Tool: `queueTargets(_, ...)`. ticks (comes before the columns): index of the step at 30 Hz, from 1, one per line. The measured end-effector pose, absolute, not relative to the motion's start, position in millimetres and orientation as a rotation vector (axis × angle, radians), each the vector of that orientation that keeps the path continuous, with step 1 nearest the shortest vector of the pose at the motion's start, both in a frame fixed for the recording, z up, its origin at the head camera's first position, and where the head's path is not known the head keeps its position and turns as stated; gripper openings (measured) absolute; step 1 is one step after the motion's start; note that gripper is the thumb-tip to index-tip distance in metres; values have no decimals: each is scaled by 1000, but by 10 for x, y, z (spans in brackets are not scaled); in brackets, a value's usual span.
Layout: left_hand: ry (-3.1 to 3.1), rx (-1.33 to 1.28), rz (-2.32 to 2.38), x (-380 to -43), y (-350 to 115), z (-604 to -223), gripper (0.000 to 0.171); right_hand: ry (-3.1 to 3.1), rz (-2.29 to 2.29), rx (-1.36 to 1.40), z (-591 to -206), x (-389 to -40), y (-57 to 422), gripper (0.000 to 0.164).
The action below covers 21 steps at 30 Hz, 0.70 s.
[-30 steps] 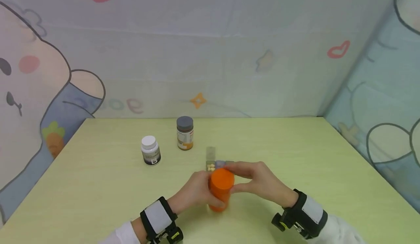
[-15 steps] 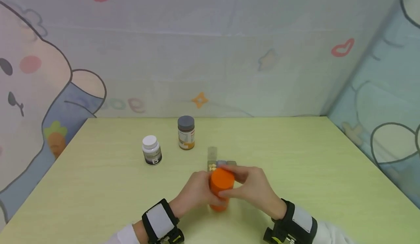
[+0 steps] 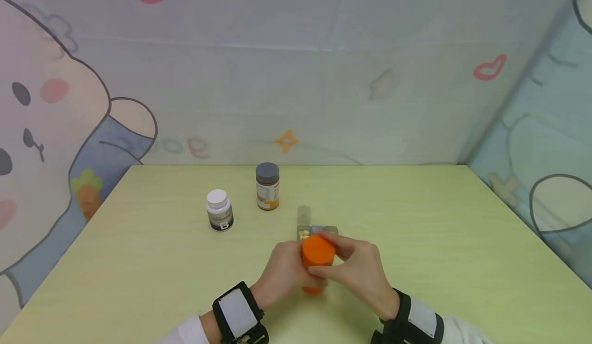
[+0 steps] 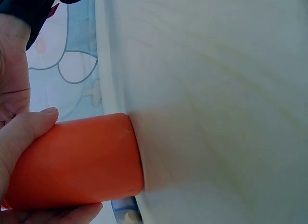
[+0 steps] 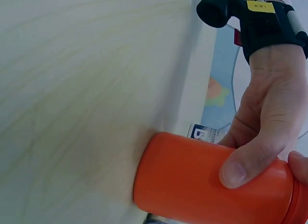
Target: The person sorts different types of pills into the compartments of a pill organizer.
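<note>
An orange bottle [image 3: 314, 288] with an orange cap [image 3: 318, 250] stands upright on the table in front of me. My left hand [image 3: 289, 266] grips its body, with the thumb across the near side, as the left wrist view of the bottle [image 4: 82, 161] also shows. My right hand [image 3: 359, 268] pinches the cap between thumb and fingers from the right. Just behind the bottle lies a small pill organizer [image 3: 317, 229], partly hidden; its left lid is raised and pale pills [image 3: 303, 234] show in that compartment.
A white bottle [image 3: 219, 210] with a white cap stands to the left on the pale yellow table [image 3: 416, 220]. Farther back is a brown bottle [image 3: 267, 186] with a grey lid. A printed cloth [image 3: 324, 76] hangs along the table's back edge.
The right hand has turned about the cap, its thumb swinging left across the near side and its wrist moving inward. The left hand keeps its grip on the bottle. The head view has shifted slightly.
</note>
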<state>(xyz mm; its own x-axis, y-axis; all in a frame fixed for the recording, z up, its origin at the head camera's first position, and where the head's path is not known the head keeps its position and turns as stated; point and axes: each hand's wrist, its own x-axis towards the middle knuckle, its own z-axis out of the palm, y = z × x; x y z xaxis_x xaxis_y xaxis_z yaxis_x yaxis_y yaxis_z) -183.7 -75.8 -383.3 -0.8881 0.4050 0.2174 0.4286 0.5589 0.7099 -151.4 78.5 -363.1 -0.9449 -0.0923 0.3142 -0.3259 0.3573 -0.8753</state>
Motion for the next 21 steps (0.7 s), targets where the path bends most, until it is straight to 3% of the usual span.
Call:
queueTargets(6, -2734, -749, -1250, -1842, -769, -3843, 36, -2525, 1512, 597, -3540, -1600, 859, 58)
queueTargets(10, -2719, -727, -1317, -1847, -804, -3849, 38, -2630, 1457, 771, -3383, -1853, 965, 60)
queueTargets(16, -2724, -760, -1384, -1866, -808, -3844, 41, -2748, 1231, 663, -3374, -2352, 1088, 60)
queueTargets(21, -2734, -771, -1366, -1862, -790, -3834, 40, -2914, 954, 758, -3531, -2541, 1095, 56)
